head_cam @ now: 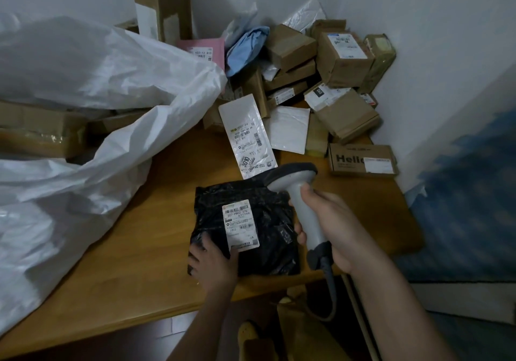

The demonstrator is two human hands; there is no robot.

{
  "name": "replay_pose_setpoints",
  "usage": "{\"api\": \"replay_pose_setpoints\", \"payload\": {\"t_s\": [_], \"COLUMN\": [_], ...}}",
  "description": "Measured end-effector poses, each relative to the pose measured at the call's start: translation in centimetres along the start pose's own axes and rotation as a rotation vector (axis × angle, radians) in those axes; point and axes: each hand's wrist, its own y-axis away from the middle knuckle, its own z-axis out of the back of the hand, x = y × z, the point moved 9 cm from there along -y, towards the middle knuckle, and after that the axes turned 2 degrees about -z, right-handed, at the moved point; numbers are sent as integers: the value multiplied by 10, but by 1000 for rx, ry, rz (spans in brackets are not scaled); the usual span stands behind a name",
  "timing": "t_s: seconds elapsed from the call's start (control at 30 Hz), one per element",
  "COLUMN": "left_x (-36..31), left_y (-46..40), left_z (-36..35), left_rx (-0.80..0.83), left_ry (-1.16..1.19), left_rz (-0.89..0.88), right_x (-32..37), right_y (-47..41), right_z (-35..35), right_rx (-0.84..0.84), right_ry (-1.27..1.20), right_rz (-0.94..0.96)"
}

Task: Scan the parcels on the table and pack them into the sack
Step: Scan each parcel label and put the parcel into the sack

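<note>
Black parcel (pixel 251 221) lies flat on the counter (pixel 134 263), label (pixel 241 225) up, near the front edge. L hand (pixel 213 265) holds its near-left corner: fingers curled over the edge, thumb pressed beside the label's lower end. R hand (pixel 332 229) grips the scanner (pixel 303 207) by the handle, fingers wrapped round it, thumb up the back; scanner head sits over the parcel's far-right corner, facing away toward the pile. Cable (pixel 331 291) drops from the handle's base past the counter edge.

Rel. to the black parcel: white mailer (pixel 247 134) just behind it, its near end touching or overlapping the far edge, can't tell which. "Hello" box (pixel 363 159) behind and to the right, apart. Further back in the corner, a heap of brown boxes (pixel 343 59) w/ a blue bag (pixel 247 45) and a pink mailer (pixel 206 50). White envelope (pixel 290 128) lies behind, between mailer and boxes.

Sack (pixel 83 103), white woven, fills the area left of the parcel, mouth open toward it; brown boxes (pixel 39 134) show inside. Tall carton (pixel 162 3) stands behind the sack against the wall.
</note>
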Motion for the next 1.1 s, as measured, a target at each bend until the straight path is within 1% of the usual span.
{"api": "replay_pose_setpoints", "payload": {"t_s": [0.03,0.07,0.17,0.27,0.4,0.53,0.7,0.77,0.83,0.97,1.1], "left_x": [13,21,30,30,28,26,20,22,23,21,12], "left_y": [-3,-6,-16,-19,-18,-18,-20,-22,-19,-15,-13], "left_z": [0,-1,-5,-10,-13,-16,-17,-18,-19,-25,-19], "left_rx": [42,71,83,112,97,63,58,34,29,75,96], "left_ry": [72,135,222,235,177,223,272,373,546,851,1021], "left_rz": [132,214,280,334,341,314,242,248,290,390,428], "right_x": [0,1,7,11,14,15,17,17,19,22,30], "right_y": [5,9,21,30,42,51,57,59,61,66,74], "right_z": [-4,-8,-16,-21,-26,-28,-31,-31,-31,-34,-33], "right_rx": [10,19,37,35,36,31,20,14,13,19,17], "right_ry": [9,23,67,87,91,97,105,118,124,124,139], "right_rz": [4,9,28,42,56,73,89,97,105,108,118]}}
